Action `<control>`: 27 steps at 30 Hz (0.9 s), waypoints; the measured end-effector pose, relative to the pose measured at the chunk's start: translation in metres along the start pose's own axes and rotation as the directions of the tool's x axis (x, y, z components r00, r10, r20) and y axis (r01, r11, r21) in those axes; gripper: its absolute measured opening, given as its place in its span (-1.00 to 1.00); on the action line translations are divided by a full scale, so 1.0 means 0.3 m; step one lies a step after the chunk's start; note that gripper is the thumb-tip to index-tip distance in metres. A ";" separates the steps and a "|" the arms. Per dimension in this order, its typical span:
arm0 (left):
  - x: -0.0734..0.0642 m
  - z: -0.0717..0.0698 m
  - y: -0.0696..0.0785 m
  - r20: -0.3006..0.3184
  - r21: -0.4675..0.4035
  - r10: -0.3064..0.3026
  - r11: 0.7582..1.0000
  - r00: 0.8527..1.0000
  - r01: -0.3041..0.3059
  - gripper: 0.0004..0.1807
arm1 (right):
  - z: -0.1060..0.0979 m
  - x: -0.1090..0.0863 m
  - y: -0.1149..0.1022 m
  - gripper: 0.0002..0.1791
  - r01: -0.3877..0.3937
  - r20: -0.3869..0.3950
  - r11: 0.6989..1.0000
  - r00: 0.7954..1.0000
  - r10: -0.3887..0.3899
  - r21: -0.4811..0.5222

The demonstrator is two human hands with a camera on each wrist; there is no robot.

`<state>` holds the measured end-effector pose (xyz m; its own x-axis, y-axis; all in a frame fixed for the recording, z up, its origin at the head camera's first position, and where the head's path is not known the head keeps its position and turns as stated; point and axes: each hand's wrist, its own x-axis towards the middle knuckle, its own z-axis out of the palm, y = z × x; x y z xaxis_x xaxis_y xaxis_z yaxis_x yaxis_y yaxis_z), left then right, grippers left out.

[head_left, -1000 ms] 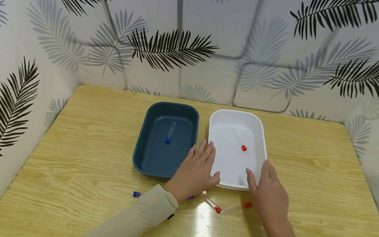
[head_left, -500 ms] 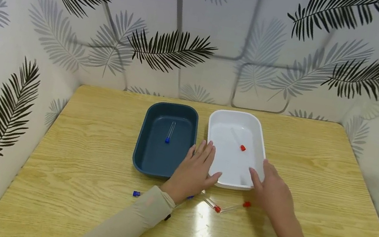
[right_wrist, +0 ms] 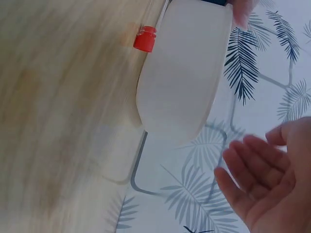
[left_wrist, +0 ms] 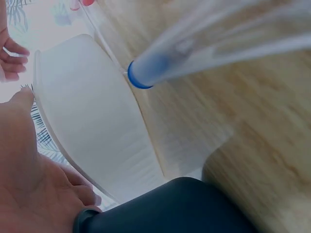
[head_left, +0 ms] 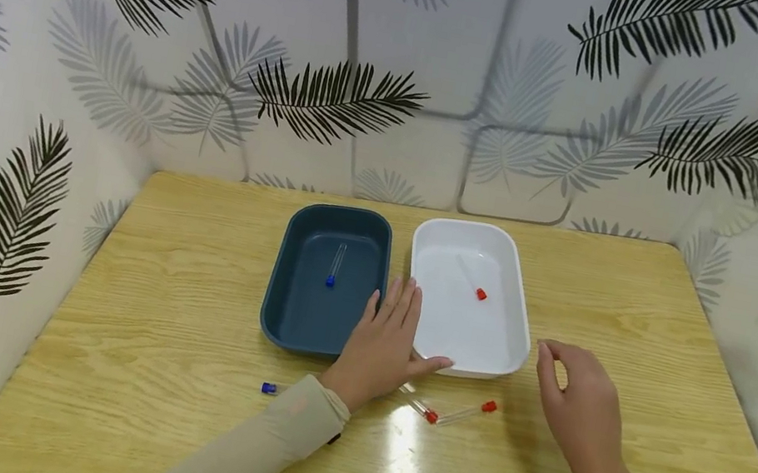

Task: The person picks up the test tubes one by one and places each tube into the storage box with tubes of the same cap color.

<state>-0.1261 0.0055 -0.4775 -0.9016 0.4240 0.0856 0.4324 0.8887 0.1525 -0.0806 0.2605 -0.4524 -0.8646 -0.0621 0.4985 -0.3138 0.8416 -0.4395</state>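
White rectangular plastic tray (head_left: 464, 332): touching left fingers (head_left: 403, 304), sitting just apart from right fingers (right_wrist: 250, 160)
Left: lying straight, together
Right: curling loosely, holding nothing
Steadying: probably needing light, even rim pressure

Left hand (head_left: 376, 350) is held palm down, fingers (head_left: 401, 312) straight and pointed forward, thumb (head_left: 430, 366) spread to their right, sleeved forearm (head_left: 259, 444) angled back behind them; right hand (head_left: 584, 404) is held apart, right of those fingers, its own loosely bent.
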 end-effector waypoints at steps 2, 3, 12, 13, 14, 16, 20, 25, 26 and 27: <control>0.003 -0.002 0.003 0.000 0.002 -0.010 1.000 1.000 0.010 0.18 | -0.005 -0.017 0.002 -0.80 0.036 0.050 0.999 0.998 -0.036 0.010; 0.005 -0.003 0.004 -0.004 0.004 -0.015 1.000 1.000 0.015 0.19 | -0.005 -0.027 0.003 -0.82 0.059 0.084 0.998 0.995 -0.060 0.021; 0.011 -0.012 0.004 0.009 -0.010 -0.024 1.000 1.000 0.024 0.28 | 0.070 -0.104 0.007 -0.79 0.265 0.259 0.944 0.915 -0.310 0.195; 0.010 -0.012 0.003 0.014 -0.013 -0.019 1.000 1.000 0.019 0.28 | 0.077 -0.104 0.004 -0.77 0.281 0.261 0.936 0.907 -0.331 0.211; 0.010 -0.013 0.001 0.017 -0.016 -0.014 1.000 1.000 0.014 0.28 | 0.083 -0.103 0.002 -0.76 0.296 0.264 0.929 0.899 -0.350 0.222; 0.011 -0.013 -0.002 0.024 -0.018 -0.006 1.000 1.000 0.006 0.28 | 0.094 -0.099 -0.004 -0.73 0.317 0.273 0.916 0.884 -0.379 0.246; 0.013 -0.007 -0.007 0.025 -0.016 0.009 1.000 1.000 -0.008 0.29 | 0.115 -0.091 -0.014 -0.70 0.352 0.322 0.897 0.845 -0.427 0.267; 0.016 0.002 -0.009 0.012 -0.024 0.016 1.000 1.000 -0.016 0.29 | 0.128 -0.088 -0.024 -0.73 0.359 0.409 0.895 0.799 -0.441 0.263; 0.016 0.003 -0.010 0.011 -0.024 0.016 1.000 1.000 -0.016 0.29 | 0.130 -0.088 -0.025 -0.74 0.355 0.426 0.899 0.793 -0.435 0.257; 0.016 0.004 -0.010 0.011 -0.026 0.015 1.000 1.000 -0.015 0.30 | 0.131 -0.088 -0.025 -0.75 0.348 0.445 0.903 0.787 -0.427 0.252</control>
<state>-0.1317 0.0051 -0.4787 -0.8952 0.4390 0.0768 0.4456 0.8776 0.1770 -0.0709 0.2346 -0.4914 -0.7209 -0.6471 0.2480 -0.6831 0.6031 -0.4119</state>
